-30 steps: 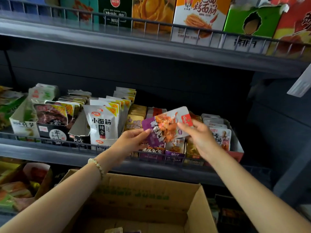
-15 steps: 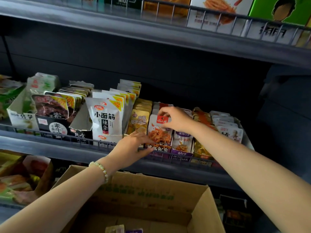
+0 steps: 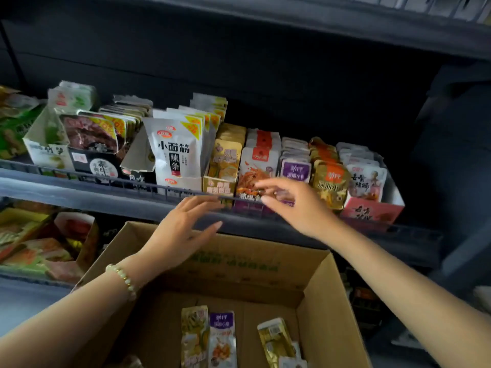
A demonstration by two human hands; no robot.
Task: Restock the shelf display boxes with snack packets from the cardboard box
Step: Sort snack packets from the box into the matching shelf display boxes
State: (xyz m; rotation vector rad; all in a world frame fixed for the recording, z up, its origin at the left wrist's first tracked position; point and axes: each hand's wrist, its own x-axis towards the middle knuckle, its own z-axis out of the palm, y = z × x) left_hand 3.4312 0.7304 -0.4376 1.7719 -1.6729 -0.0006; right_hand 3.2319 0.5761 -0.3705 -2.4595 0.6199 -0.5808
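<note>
Three snack packets lie flat in the bottom of the cardboard box. One is a yellow-gold packet. Touching its right side is a purple-topped packet with white characters and an orange picture below. Apart to the right lies a gold packet, tilted. The box is open at the top, plain brown with faint green print on its far inner wall, and it sits just below the shelf.

On the shelf the display boxes stand side by side behind a low wire rail. Each is filled with upright packets in a row from front to back. From left to right there are tall white pouches with black characters, yellow packets, white packets with an orange label, purple-labelled packets, shiny gold packets and white packets in a pink box.

The right hand reaches to the foremost white-and-orange packet, fingertips at its lower front. The frame is blurred there, so contact cannot be made out. Its grip is open, fingers spread and slightly bent, holding nothing. The left hand hovers just in front of the rail, over the far edge of the cardboard box, its grip open too, fingers straight and fanned. A bead bracelet circles the left wrist.
</note>
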